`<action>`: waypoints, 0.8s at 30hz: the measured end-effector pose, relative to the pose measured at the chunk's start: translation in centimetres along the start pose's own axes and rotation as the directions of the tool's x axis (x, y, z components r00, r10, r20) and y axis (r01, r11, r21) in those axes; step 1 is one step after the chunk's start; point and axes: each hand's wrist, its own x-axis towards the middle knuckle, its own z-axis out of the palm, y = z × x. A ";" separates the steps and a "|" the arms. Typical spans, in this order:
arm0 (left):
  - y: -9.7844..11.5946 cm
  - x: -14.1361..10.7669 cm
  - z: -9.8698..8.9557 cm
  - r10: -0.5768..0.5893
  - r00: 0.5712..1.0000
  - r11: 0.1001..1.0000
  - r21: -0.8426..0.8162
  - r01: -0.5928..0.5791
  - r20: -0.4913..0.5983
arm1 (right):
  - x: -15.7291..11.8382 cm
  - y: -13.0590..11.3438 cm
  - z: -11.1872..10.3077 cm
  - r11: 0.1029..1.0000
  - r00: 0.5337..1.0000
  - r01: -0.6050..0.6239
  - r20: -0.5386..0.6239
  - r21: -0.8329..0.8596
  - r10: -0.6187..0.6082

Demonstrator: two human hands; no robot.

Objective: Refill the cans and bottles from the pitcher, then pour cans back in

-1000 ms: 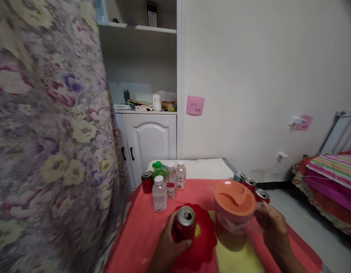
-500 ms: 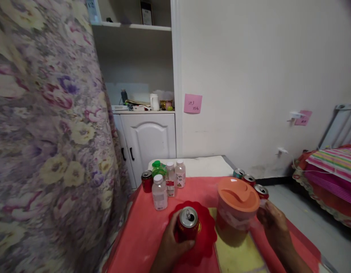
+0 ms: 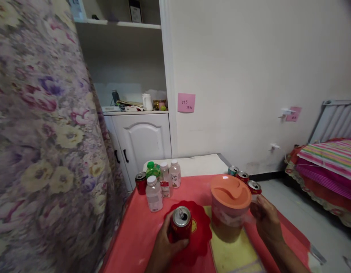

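In the head view, the left hand (image 3: 168, 242) grips a red cylindrical metal can (image 3: 182, 226), upright above or on a red scalloped plate (image 3: 202, 242). The right hand (image 3: 266, 218) is closed around the handle of a translucent plastic pitcher with an orange lid (image 3: 230, 191), over a yellow rectangular mat (image 3: 235, 258) on the red-covered table (image 3: 135, 235); whether the pitcher touches the mat is unclear.
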 end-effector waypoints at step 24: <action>0.8 0.0 0.5 -0.021 1.000 0.998 -0.051 0.020 -0.016 | -1.1 1.0 -2.0 0.977 0.997 0.070 -0.006 -0.200 -0.073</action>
